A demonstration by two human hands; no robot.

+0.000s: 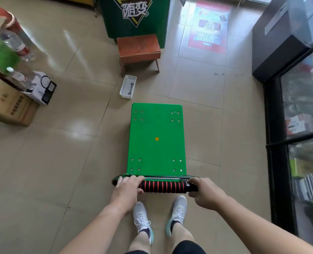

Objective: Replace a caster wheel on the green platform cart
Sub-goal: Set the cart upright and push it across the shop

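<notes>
Gripping the handle [164,186] at lower centre, left hand [129,187] and right hand [205,193] curled round its ends, green platform cart [156,140] mid-frame, deck up. Seemingly positioning; next needs tipping it to bare hidden casters.

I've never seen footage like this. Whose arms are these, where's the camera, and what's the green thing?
There is no robot here. A person wears a camera on the head, looking down, so you see their own arms and shoes. The left hand and right hand both grip the handle of a green cart standing on the tiled floor. Beyond it are a white basket holding a wrench, and a small stool. The cart's wheels are hidden under its deck.
</notes>
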